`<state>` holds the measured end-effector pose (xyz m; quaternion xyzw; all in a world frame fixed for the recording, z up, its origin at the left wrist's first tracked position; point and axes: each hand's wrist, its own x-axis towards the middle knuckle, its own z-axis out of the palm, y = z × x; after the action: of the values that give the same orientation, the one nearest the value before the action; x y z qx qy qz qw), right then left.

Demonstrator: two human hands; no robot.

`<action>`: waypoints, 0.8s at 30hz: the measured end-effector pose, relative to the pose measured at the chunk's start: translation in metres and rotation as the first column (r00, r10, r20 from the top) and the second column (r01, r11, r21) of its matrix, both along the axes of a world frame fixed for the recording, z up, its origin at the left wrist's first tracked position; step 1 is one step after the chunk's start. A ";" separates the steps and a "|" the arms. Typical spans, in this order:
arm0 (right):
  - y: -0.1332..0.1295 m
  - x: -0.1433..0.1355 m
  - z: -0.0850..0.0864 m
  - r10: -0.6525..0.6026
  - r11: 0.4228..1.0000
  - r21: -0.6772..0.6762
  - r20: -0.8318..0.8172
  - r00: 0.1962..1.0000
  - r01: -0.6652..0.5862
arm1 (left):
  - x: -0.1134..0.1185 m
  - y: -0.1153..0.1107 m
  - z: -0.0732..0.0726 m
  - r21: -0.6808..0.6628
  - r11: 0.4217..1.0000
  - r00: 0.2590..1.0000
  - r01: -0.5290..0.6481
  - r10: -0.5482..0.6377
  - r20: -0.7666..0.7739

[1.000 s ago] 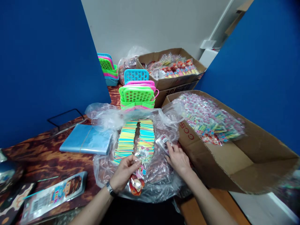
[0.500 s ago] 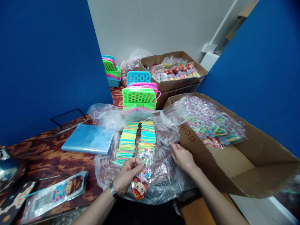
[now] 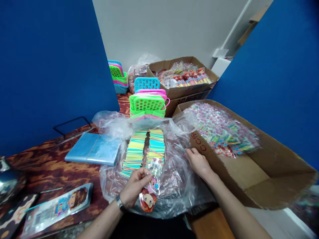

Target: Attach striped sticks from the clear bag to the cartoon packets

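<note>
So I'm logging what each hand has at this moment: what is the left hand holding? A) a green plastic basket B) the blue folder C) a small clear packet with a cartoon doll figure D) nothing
C: the left hand pinches a small clear packet with a cartoon doll figure over the open plastic bag of coloured sticks, while the right hand touches the bag's edge.

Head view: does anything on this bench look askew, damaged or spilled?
Mild oddities only. The near cardboard box lies tipped on its side, its flap splayed toward the bench edge and packets heaped at its open mouth. The clear bag under the left hand and right hand is crumpled open. Nothing looks spilled or broken.
</note>
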<state>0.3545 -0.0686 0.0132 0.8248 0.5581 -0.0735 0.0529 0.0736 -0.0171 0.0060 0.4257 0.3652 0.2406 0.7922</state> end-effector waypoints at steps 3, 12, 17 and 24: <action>-0.001 -0.005 0.017 -0.043 0.995 0.093 0.025 0.999 0.041 | -0.001 0.000 -0.001 -0.005 1.000 1.000 -0.004 0.004 0.003; -0.013 -0.001 -0.020 0.025 0.932 0.333 -0.449 0.893 0.141 | 0.000 -0.004 -0.004 -0.040 0.999 1.000 0.010 -0.010 0.020; -0.011 -0.006 -0.047 -0.077 0.933 0.317 -0.290 0.954 0.172 | -0.001 -0.006 -0.006 -0.050 0.999 1.000 0.007 -0.008 -0.007; -0.009 0.001 -0.045 -0.129 0.899 0.387 -0.213 0.969 0.205 | 0.005 -0.005 -0.001 0.016 0.999 0.999 -0.041 0.041 -0.009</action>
<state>0.3551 -0.0777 -0.0314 0.8526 0.4905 -0.0352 -0.1770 0.0783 -0.0218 0.0047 0.4254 0.3754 0.2578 0.7821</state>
